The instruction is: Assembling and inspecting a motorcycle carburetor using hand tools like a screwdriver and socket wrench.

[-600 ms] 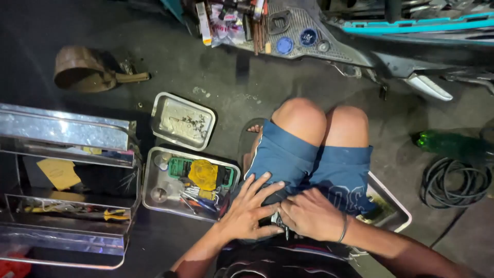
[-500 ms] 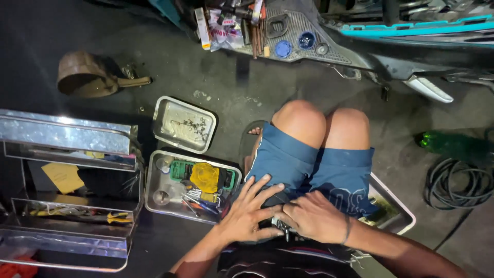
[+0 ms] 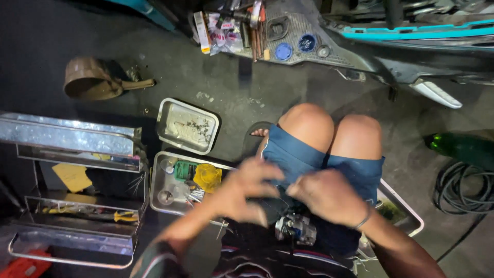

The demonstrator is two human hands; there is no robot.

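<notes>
Left hand [image 3: 246, 191] and right hand [image 3: 328, 196] (both blurred) above small metal part [image 3: 296, 229]

Blue denim shorts [image 3: 309, 159] ending above bare knees, thin dark band [image 3: 363, 220] on the right wrist, dark striped shirt hem [image 3: 278, 257], bare forearms

Dim floor, toolbox glare, motion-blurred hands

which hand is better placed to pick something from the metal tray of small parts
Left, probably. The left hand hovers beside the rectangular metal tray of small parts, while the right hand sits over the blue shorts, farther away.
</notes>
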